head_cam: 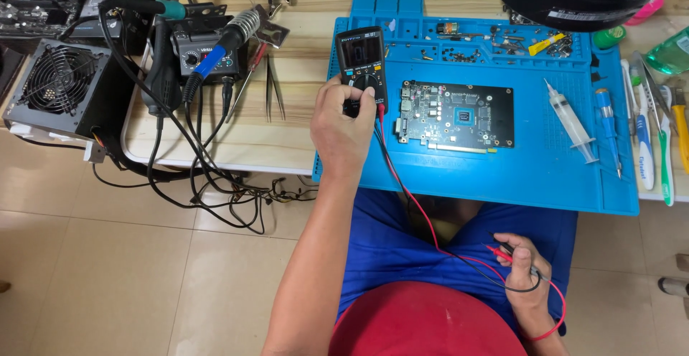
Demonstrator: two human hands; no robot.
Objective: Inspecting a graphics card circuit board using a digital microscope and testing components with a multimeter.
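Left arm: bare, rising from the bottom centre of the frame up to the middle, forearm long and nearly straight, leaning a little right
Left wrist: roughly straight, just below the upper-middle of the frame
Left hand (343, 123): back toward the camera, fingers curled forward, thumb and fingertips pinched together at its upper right
Right arm: mostly out of view, only a short stretch of forearm at the lower right edge
Right wrist: bent, low in the lower right of the frame
Right hand (522, 263): held close to the lap, fingers curled in a loose closed grip, knuckles toward the upper left
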